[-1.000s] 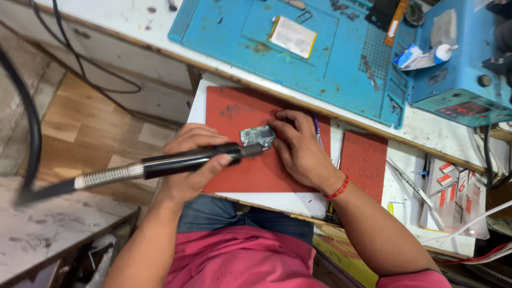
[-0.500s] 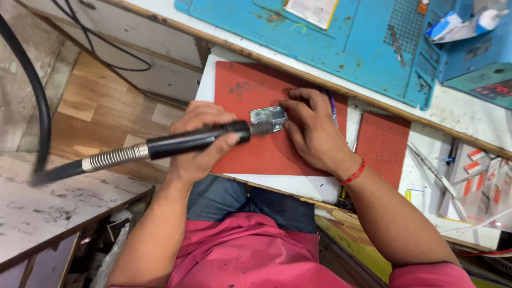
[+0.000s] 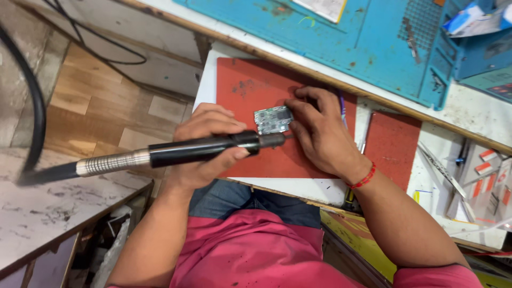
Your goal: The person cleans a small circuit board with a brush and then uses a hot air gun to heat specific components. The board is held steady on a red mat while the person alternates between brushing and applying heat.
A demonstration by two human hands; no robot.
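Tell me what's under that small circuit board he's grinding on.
The circuit board lies on a red mat, which sits on a white board. The right hand pins its edge; the left hand holds the rotary tool there. The board's underside is hidden.

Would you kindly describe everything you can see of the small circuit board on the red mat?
The small circuit board is a roughly rectangular, silvery-grey piece with tiny components and shiny metal patches on its face. It lies flat on the red mat, near the mat's middle. The right hand steadies it, fingers pressing its right edge. The tip of the black rotary tool handpiece, gripped in the left hand, meets its lower edge. Finer detail is too small to tell.
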